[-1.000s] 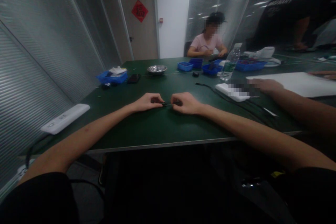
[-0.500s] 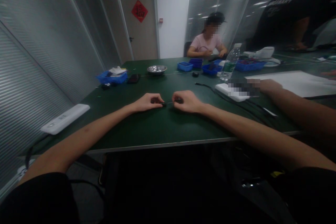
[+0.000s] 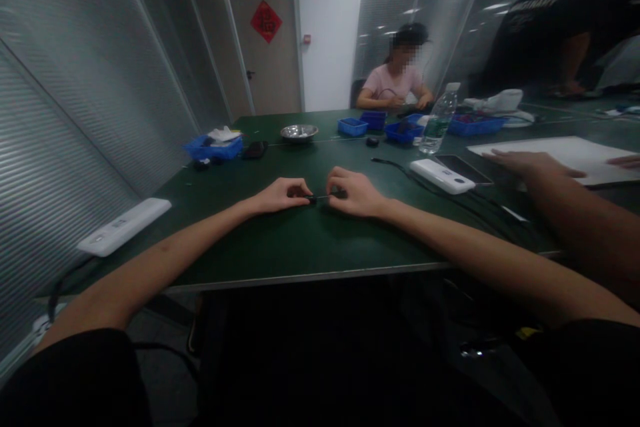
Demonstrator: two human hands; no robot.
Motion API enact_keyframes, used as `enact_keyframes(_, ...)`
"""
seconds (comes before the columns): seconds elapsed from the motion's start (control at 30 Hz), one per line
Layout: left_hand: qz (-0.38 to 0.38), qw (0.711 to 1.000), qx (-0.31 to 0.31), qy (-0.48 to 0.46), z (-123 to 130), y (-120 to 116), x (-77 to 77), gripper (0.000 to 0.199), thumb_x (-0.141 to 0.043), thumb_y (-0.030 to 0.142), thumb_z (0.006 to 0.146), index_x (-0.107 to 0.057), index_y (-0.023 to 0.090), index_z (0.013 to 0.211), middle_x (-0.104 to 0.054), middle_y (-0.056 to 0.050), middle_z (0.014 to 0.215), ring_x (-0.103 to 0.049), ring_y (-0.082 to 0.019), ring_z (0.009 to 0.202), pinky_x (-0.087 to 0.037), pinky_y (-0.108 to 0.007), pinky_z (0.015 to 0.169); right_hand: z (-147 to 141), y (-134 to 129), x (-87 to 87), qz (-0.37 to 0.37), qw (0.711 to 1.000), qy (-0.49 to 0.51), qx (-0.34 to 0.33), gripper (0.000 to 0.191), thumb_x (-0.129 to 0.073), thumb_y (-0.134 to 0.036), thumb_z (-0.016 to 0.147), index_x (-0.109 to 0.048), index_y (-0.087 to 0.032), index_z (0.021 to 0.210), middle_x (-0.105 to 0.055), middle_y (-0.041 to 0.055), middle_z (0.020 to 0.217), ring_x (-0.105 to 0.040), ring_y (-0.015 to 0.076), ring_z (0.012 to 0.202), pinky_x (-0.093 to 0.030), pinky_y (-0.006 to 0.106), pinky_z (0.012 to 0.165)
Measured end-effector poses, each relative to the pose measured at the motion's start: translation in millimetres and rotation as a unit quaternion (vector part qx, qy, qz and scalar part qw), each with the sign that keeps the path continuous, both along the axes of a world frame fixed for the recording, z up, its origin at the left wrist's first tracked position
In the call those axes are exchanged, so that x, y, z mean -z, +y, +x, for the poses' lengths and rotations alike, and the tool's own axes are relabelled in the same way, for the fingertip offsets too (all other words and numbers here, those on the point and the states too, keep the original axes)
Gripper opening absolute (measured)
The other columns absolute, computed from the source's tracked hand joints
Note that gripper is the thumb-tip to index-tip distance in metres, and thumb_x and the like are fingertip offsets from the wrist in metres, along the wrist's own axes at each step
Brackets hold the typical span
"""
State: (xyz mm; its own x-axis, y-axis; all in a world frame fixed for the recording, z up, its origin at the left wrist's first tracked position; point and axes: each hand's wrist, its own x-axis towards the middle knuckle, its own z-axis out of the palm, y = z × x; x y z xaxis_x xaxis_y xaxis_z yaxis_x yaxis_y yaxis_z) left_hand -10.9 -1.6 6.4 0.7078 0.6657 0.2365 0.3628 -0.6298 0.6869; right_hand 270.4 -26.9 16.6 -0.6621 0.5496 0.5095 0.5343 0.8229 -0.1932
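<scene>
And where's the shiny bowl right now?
In the head view, the shiny bowl sits far back on the green table, just left of the middle, between a flat dark thing and a small blue bin.

Both forearms angle inward, the left hand (image 3: 281, 195) and right hand (image 3: 354, 193) pinching with curled fingers (image 3: 337, 177)

Bowl (image 3: 299, 133) behind hands (image 3: 316, 197), bottle (image 3: 440, 121) right (power bank (image 3: 442, 176) before it)

Green tabletop (image 3: 280, 250) open at front; white power bank (image 3: 441, 175), cable (image 3: 399, 169) obstruct right.
</scene>
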Motion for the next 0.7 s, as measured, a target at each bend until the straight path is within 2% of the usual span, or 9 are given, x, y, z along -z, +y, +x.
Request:
enact_keyframes(0.23,-0.001,1.0,0.006,0.0,0.6,-1.7,-1.8,0.04,-0.075,0.049,0.09,-0.073,0.014,0.109,-0.069,-0.006,0.093,-0.061,-0.017,0.08,-0.047,-0.029,0.071,-0.6,1.9,2.0,0.001,1.0,0.012,-0.016,0.01,-0.067,-0.028,0.086,-0.069,-0.02,0.092,-0.062,0.0091,0.122,-0.063,0.0243,0.102,-0.049,0.035,0.089)
enact_keyframes(0.7,0.0,1.0,0.0,0.003,0.6,-1.8,-2.4,0.04,-0.075,0.05,0.089,-0.073,0.015,0.109,-0.069,-0.006,0.094,-0.062,-0.018,0.081,-0.047,-0.03,0.072,-2.7,0.6,2.8,0.003,1.0,0.008,-0.016,0.012,-0.065,-0.03,0.088,-0.069,-0.02,0.093,-0.059,0.0107,0.13,-0.063,0.025,0.104,-0.05,0.037,0.087)
